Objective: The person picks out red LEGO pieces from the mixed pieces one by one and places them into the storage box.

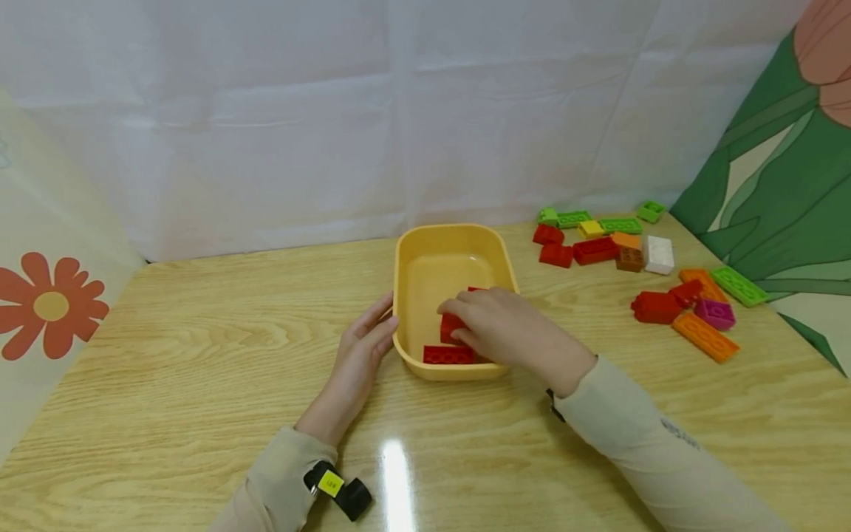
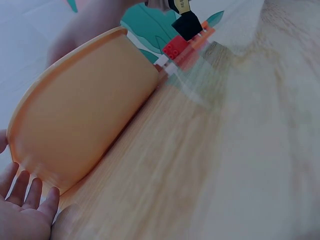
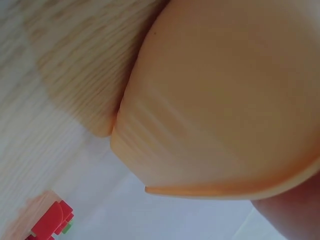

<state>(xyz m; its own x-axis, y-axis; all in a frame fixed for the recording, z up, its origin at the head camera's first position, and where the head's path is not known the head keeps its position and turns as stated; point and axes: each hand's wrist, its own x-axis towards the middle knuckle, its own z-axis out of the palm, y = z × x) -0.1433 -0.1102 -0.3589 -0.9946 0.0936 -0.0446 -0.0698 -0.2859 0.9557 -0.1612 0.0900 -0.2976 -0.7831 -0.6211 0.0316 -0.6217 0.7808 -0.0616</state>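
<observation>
A yellow plastic bin (image 1: 412,273) stands on the table with red toy bricks inside. My left hand (image 1: 359,355) rests against the bin's left wall; in the left wrist view its fingers (image 2: 34,192) lie fairly straight against the outside. My right hand (image 1: 499,325) reaches over the right rim into the bin and grips a red brick (image 1: 450,329), fingers curled down over it and partly hiding it. Just below that lies another red brick (image 1: 448,355), along the near wall. In the right wrist view the bin's outer wall (image 3: 225,100) hides most of the hand.
Loose bricks lie on the right of the table: red bricks (image 1: 596,250), a white brick (image 1: 659,255), a brown brick (image 1: 629,259), orange plates (image 1: 705,337), a magenta brick (image 1: 715,314) and green plates (image 1: 739,287). A white cloth backdrop (image 1: 266,133) hangs along the table's back edge.
</observation>
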